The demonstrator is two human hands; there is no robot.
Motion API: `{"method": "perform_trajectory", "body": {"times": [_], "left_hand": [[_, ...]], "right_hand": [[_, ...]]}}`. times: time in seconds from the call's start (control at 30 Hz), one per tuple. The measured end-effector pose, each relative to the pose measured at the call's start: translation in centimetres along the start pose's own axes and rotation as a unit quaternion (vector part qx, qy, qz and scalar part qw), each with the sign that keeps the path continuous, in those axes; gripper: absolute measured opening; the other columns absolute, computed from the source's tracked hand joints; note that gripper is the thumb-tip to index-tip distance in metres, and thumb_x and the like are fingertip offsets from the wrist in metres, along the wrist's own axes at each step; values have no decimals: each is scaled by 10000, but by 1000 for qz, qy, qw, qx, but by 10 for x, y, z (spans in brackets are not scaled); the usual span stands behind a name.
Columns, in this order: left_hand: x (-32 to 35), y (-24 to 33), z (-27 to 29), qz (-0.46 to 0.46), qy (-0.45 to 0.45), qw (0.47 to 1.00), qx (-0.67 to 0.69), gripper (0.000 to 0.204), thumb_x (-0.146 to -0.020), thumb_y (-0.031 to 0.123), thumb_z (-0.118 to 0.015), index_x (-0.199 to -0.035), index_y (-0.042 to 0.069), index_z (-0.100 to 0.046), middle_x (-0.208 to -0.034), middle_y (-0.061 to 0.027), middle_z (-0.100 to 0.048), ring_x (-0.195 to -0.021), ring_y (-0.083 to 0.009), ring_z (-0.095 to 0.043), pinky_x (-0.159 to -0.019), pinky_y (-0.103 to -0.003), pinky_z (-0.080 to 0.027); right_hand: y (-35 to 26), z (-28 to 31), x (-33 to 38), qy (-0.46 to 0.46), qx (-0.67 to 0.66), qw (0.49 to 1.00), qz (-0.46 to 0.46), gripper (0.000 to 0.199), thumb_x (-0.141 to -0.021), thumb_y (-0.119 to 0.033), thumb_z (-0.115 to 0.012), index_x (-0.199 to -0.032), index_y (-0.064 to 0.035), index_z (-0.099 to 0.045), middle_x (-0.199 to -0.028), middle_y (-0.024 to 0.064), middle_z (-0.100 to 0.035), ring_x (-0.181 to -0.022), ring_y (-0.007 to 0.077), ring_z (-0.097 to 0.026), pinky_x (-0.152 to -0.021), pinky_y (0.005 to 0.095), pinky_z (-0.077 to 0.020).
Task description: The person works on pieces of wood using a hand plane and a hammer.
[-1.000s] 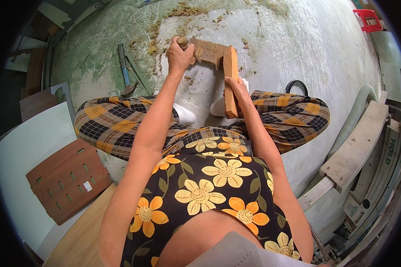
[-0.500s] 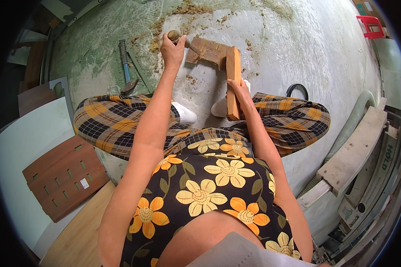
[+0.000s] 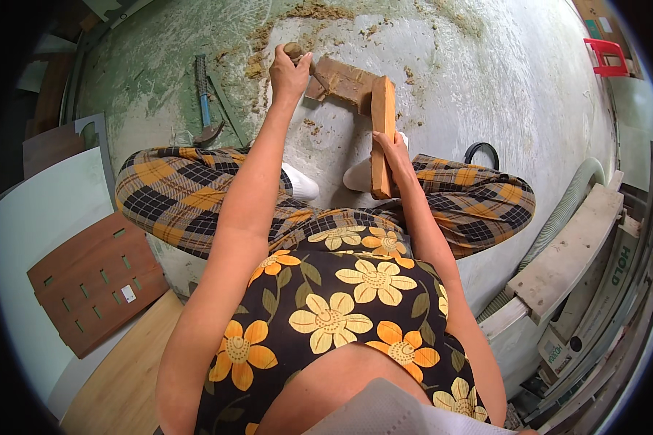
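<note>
My left hand (image 3: 292, 76) is closed around the round wooden handle of what looks like a chisel (image 3: 317, 77). Its narrow shaft slants down to the left part of a worn brown wooden board (image 3: 348, 83) lying on the floor ahead of my feet. My right hand (image 3: 394, 156) grips a thick, long wooden block (image 3: 384, 119) near its closer end. The block's far end is beside the board's right end; whether they touch I cannot tell. Left of my left hand, a claw hammer (image 3: 204, 101) with a blue and black handle lies on the floor.
Wood shavings (image 3: 257, 65) litter the floor. A thin green strip (image 3: 226, 112) lies beside the hammer. Near my right knee is a black ring (image 3: 482, 154). Slotted brown panels (image 3: 98, 283) stand left; a hose (image 3: 566, 217) and beams (image 3: 569, 250) lie right. A red stool (image 3: 606, 56) is far right.
My left hand has shifted slightly right with the chisel, which leans at a slightly different angle. My right hand and the block keep nearly the same position. The whole view has turned a little.
</note>
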State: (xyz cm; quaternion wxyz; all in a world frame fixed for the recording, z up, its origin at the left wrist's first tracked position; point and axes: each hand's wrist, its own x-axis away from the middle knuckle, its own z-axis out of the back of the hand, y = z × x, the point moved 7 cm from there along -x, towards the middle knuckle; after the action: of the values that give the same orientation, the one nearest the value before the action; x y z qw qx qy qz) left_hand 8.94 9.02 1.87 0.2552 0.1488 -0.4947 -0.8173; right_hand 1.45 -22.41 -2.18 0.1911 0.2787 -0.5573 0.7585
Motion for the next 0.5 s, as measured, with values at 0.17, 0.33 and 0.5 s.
{"method": "perform_trajectory", "body": {"times": [0.17,0.33,0.5], "left_hand": [[-7,-7,-8,-33,20,999,-19,484,-832,287,-779,-1157,7,-555,-929,-154,-710,-829,-321,-706,-749,-413,-553],[-11,-38,-25,-9,6,998,67,386,-824,210,-778,-1093,18,-578,-881,-105,-705,-669,-215,-690,-633,-341,-563],[-7,-47,-28,24,0,995,102,313,-794,166,-794,-1015,33,-618,-826,-73,-701,-640,-158,-677,-590,-306,-569]], "right_hand": [[-6,0,1,7,38,999,29,433,-856,-344,-673,-1119,-37,-519,-770,71,-582,-576,177,-597,-507,328,-503],[-60,-3,15,24,154,977,147,591,-814,-297,-709,-1283,5,-515,-1013,139,-654,-859,229,-645,-759,353,-529],[-184,-37,47,1,264,923,280,767,-791,-284,-725,-1442,-15,-422,-1159,224,-661,-1024,284,-665,-885,397,-530]]}}
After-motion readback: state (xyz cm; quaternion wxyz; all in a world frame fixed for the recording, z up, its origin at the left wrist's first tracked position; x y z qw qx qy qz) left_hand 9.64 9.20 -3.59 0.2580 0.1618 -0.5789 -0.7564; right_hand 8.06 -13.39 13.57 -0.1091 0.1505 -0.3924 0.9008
